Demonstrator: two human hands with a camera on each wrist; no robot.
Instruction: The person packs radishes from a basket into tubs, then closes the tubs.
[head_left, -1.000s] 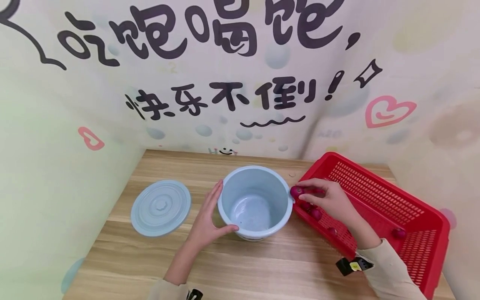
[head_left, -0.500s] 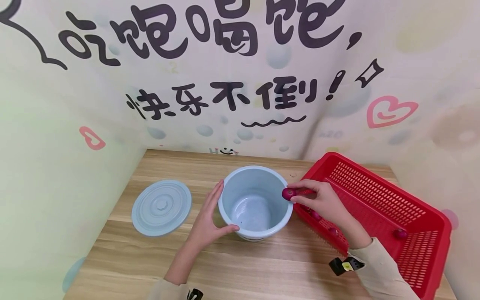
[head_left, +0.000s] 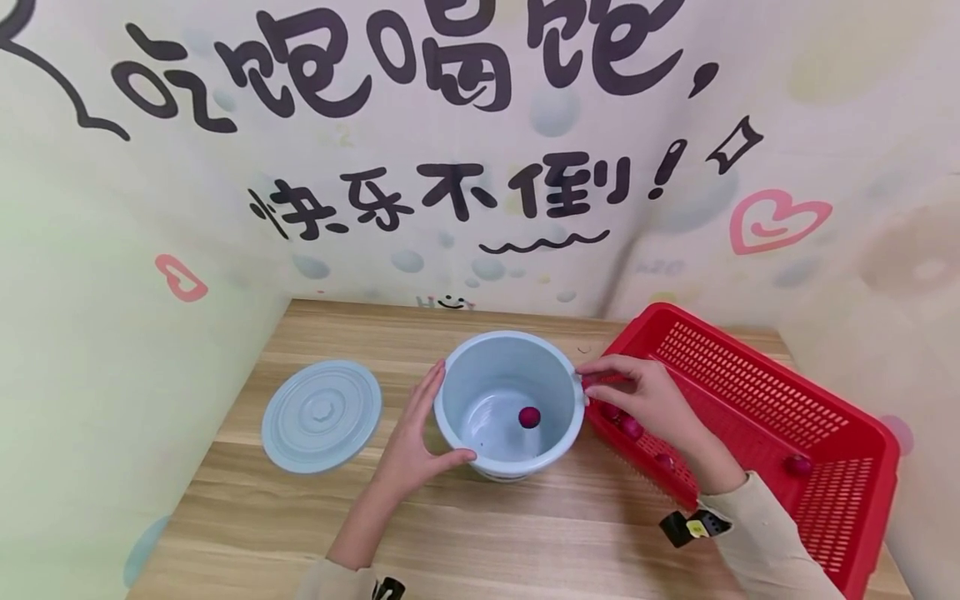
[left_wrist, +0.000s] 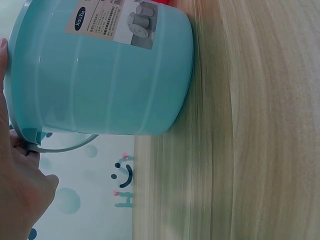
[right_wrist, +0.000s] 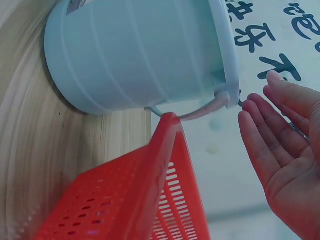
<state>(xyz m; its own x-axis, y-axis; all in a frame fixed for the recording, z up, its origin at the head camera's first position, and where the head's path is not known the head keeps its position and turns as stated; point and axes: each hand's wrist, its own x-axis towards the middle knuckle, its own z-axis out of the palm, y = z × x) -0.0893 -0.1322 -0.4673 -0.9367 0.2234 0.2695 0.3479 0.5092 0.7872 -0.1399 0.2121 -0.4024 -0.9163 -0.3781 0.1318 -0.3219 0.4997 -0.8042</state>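
A light blue bucket (head_left: 444,421) stands upright on the wooden table. Inside it is a small, round, purple-red fruit (head_left: 529,417), its exact kind unclear. My left hand (head_left: 408,450) holds the bucket's rim at the near left, thumb at the front and fingers along the side. In the left wrist view, those fingers lie by the handle's joint. Just right of the rim is my right hand (head_left: 641,392); the right wrist view shows its fingers (right_wrist: 270,130) extended and holding nothing. Similar fruits (head_left: 632,427) lie in the red basket (head_left: 750,383) beneath it.
A round blue lid (head_left: 322,417) lies flat on the table (head_left: 480,550) left of the bucket. The basket's raised wall stands close to the bucket's right side. Behind the table is a printed wall (head_left: 450,267).
My right hand has carried a fruit from the basket to the bucket's rim and let it go; it is now inside the bucket. My left hand has stayed on the rim.
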